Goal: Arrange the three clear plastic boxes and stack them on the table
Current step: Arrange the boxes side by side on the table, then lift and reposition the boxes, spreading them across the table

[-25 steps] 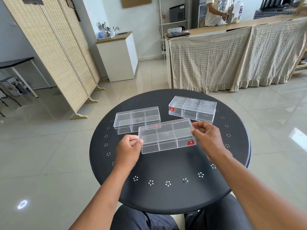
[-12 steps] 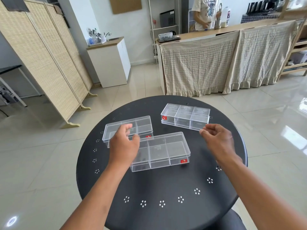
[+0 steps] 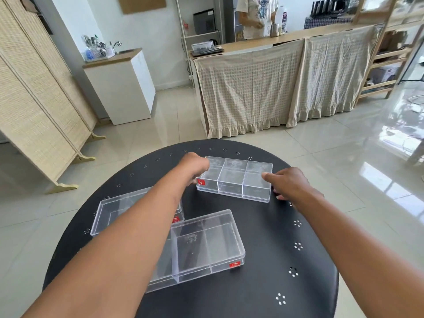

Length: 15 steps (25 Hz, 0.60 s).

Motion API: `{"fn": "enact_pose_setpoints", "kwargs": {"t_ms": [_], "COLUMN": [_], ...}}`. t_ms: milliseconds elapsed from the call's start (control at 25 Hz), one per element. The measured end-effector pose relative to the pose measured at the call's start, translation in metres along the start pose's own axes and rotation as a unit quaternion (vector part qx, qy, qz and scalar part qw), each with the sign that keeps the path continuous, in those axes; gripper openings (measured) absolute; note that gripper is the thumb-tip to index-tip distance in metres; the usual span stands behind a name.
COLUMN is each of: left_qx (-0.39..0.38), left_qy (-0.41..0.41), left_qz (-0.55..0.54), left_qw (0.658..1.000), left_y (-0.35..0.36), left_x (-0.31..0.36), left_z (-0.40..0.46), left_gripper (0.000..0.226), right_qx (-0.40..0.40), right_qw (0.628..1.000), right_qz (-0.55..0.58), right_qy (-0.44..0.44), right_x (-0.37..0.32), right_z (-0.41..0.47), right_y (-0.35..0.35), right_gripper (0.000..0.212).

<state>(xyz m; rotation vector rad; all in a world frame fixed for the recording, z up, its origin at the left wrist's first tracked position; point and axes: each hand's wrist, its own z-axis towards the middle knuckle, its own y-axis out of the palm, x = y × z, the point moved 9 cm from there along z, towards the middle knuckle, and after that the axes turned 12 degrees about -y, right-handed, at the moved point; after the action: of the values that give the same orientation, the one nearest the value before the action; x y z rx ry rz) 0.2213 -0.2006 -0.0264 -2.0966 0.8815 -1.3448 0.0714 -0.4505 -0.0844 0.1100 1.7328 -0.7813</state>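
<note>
Three clear plastic boxes with inner dividers and small red stickers lie on a round black table (image 3: 263, 260). The far box (image 3: 234, 177) rests flat near the table's back edge. My left hand (image 3: 195, 166) closes on its left end, and my right hand (image 3: 289, 184) holds its right end, thumb on the top edge. The near box (image 3: 206, 244) lies flat in the table's middle, untouched. The left box (image 3: 110, 212) sits beside it, partly hidden under my left forearm.
The table has small perforated flower patterns around its rim. Beyond it are glossy floor tiles, a folding bamboo screen (image 3: 34, 99) at left, a white cabinet (image 3: 121, 86) and a cloth-draped counter (image 3: 275, 88). A person (image 3: 254, 14) stands behind the counter.
Both hands have left the near box, which now lies on the table, and reached forward to the two ends of the far box. The view has come closer to the table.
</note>
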Motion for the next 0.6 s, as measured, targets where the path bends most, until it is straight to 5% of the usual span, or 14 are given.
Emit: {"fn": "enact_pose_setpoints", "kwargs": {"t_ms": [320, 480, 600], "left_qx": [-0.032, 0.012, 0.013], "left_qy": [-0.025, 0.052, 0.142], "left_qz": [-0.062, -0.108, -0.096], "left_qw": [0.997, 0.993, 0.985], "left_y": [0.014, -0.008, -0.025], "left_x": [-0.013, 0.002, 0.014], "left_z": [0.004, -0.016, -0.039], "left_gripper": [0.036, 0.038, 0.018], "right_qx": [0.000, 0.008, 0.002], "right_qw": [0.984, 0.977, 0.968], "right_qz": [0.177, 0.211, 0.245], "right_qy": [0.016, 0.004, -0.055], "right_x": [0.006, -0.001, -0.020], "right_z": [0.000, -0.007, -0.010], "right_y": [0.002, -0.008, -0.016], "right_gripper": [0.035, 0.035, 0.040]}}
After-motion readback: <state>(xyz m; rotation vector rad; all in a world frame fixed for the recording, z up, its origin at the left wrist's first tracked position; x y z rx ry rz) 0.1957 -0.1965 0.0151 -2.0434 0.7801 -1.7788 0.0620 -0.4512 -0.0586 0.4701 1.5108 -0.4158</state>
